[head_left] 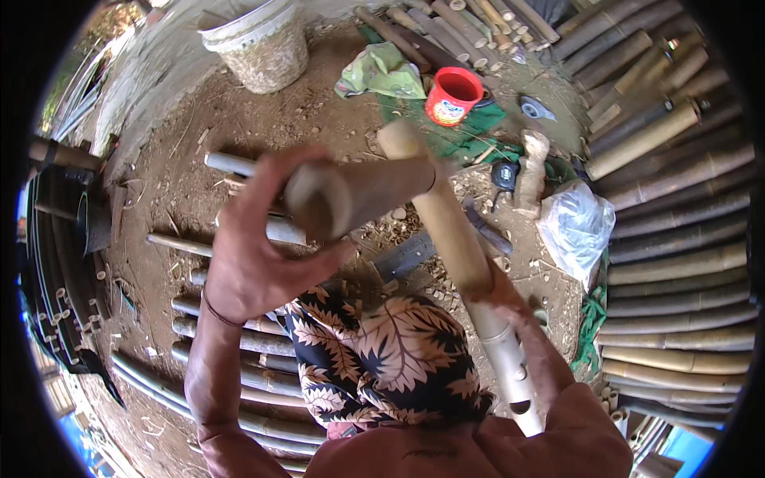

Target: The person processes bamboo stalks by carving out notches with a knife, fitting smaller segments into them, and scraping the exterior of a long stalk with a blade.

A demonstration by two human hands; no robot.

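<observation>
My left hand [259, 247] is curled round the near, open end of a short brown bamboo tube [370, 195], thumb below and fingers above. This tube is raised toward me and slants right. Its far end meets or overlaps a longer, pale bamboo tube [450, 227]; I cannot tell whether they touch. My right hand [506, 291] is wrapped round the lower part of that longer tube, which stands tilted with its top to the upper left. Below the hand, the tube has cut openings in its side. Both tubes are slightly blurred.
Bamboo poles [677, 307] are stacked along the right, with others [255, 342] in rows at lower left. A red tub [454, 95], crumpled green cloth [382, 72], clear plastic bag [578, 227] and black tape measure [504, 175] lie ahead. A dirty white bucket [259, 52] stands far left.
</observation>
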